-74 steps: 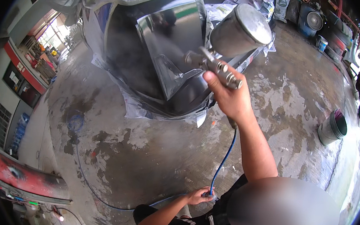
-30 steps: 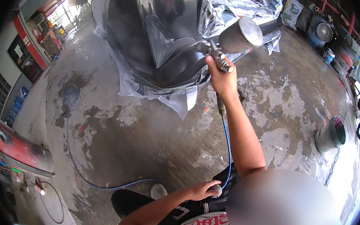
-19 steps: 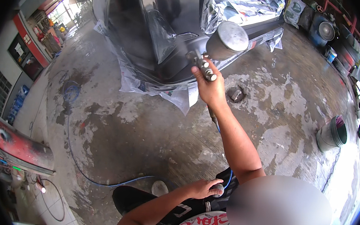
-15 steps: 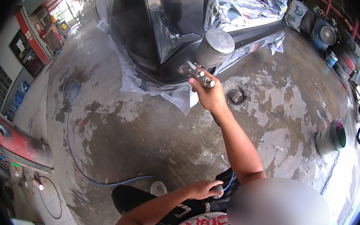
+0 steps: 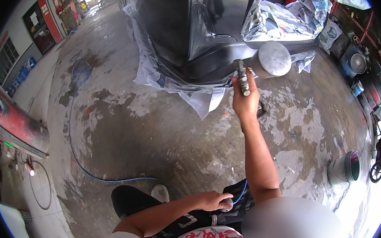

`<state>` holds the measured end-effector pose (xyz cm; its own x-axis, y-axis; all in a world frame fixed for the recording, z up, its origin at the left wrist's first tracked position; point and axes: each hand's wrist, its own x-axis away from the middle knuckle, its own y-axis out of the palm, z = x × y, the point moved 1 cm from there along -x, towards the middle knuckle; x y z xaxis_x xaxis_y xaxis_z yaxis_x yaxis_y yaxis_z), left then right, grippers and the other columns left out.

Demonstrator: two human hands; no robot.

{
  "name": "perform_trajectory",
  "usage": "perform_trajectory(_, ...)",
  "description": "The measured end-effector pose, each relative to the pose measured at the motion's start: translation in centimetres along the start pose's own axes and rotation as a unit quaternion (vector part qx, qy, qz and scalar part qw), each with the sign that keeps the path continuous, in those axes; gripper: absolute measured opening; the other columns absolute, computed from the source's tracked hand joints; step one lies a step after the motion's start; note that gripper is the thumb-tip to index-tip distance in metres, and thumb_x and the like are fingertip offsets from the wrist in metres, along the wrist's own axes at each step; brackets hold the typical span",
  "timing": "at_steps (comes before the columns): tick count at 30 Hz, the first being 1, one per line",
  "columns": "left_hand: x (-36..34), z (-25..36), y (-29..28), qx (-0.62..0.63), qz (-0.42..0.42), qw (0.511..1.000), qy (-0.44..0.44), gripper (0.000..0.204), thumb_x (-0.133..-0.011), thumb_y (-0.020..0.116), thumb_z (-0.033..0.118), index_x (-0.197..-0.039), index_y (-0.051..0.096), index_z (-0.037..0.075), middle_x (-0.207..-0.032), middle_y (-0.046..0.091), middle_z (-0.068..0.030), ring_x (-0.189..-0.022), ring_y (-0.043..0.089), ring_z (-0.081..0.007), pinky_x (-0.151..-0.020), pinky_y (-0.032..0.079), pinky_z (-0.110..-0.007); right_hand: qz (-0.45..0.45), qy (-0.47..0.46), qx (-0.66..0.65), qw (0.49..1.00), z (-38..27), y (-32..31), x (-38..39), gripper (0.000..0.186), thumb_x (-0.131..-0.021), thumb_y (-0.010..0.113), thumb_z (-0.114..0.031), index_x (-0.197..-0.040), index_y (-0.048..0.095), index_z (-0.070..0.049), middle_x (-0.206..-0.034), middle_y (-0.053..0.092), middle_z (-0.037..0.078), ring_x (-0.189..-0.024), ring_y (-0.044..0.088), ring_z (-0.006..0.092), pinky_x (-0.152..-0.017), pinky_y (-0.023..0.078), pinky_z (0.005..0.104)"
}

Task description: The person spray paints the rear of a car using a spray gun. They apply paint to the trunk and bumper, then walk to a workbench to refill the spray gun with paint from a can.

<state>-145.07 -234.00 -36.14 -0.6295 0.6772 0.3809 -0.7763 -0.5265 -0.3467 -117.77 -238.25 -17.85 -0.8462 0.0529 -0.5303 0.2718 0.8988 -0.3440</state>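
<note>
My right hand (image 5: 246, 105) grips a metal spray gun (image 5: 243, 80) with a large silver cup (image 5: 273, 58) on top. Its nozzle is close to the lower edge of a dark, glossy vehicle body (image 5: 167, 26), faintly hazy there. Silver masking sheet (image 5: 283, 20) covers part of the body at right, and crumpled white sheeting (image 5: 203, 101) skirts the bottom. At my waist, my left hand (image 5: 208, 201) is closed on a small grey object (image 5: 226, 204) beside the blue hose (image 5: 241, 193); exactly what it is, I cannot tell.
Stained concrete floor (image 5: 152, 138) surrounds me, crossed by hose (image 5: 103, 179). A grey bucket (image 5: 342, 171) stands right; drums (image 5: 356, 63) and sacks (image 5: 331, 36) line the back right. A red, scuffed panel (image 5: 7, 112) is left, near a doorway (image 5: 37, 26) and water bottles (image 5: 19, 77).
The spray gun has moved down along the body toward its lower edge, still in my right hand. The view has shifted, putting the vehicle farther right. My left hand stays at my waist.
</note>
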Motion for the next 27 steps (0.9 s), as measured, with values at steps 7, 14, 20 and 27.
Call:
perform_trajectory(7, 0.4, 0.4, -0.3, -0.009, -0.003, 1.000, -0.009, 0.073, -0.101, 0.048, 0.062, -0.152, 0.043, 0.010, -0.133, 0.063, -0.0267, -0.121, 0.062, -0.0431, -0.102, 0.048, -0.048, -0.255, 0.023, 0.118, 0.959, -2.8, 2.9, 3.7, 0.054, -0.089, 0.073, -0.053, -0.138, 0.063, -0.034, -0.102, 0.075, 0.019, -0.100, 0.070, 0.0423, -0.087, 0.056, 0.0495)
perform_trajectory(14, 0.4, 0.4, -0.7, 0.019, 0.036, 0.999, 0.022, 0.075, -0.101, 0.052, 0.060, -0.154, 0.038, 0.009, -0.132, 0.063, -0.0273, -0.123, 0.061, -0.0421, -0.102, 0.049, -0.047, -0.154, -0.123, 0.126, 0.972, -7.6, 1.4, -0.8, 0.051, -0.088, 0.074, -0.053, -0.133, 0.067, -0.030, -0.097, 0.075, 0.019, -0.091, 0.071, 0.0417, -0.081, 0.057, 0.0492)
perform_trajectory(20, 1.0, 1.6, -2.2, 0.055, 0.123, 0.978, 0.157, 0.079, -0.099, 0.065, 0.040, -0.160, 0.024, 0.011, -0.146, 0.052, -0.0268, -0.127, 0.059, -0.0408, -0.103, 0.049, -0.047, -0.012, -0.174, 0.061, 0.983, -13.0, -1.3, -6.3, 0.049, -0.088, 0.076, -0.050, -0.131, 0.069, -0.025, -0.093, 0.075, 0.019, -0.092, 0.072, 0.0408, -0.079, 0.056, 0.0459)
perform_trajectory(27, 1.9, 2.1, -1.6, 0.049, 0.063, 0.986, 0.146, 0.090, -0.097, 0.069, 0.020, -0.164, 0.009, 0.014, -0.148, 0.050, -0.0273, -0.130, 0.056, -0.0420, -0.111, 0.043, -0.047, 0.005, -0.214, 0.037, 0.976, -13.6, -1.3, -4.2, 0.053, -0.093, 0.073, -0.043, -0.142, 0.058, -0.028, -0.099, 0.076, 0.017, -0.095, 0.072, 0.0416, -0.079, 0.056, 0.0479)
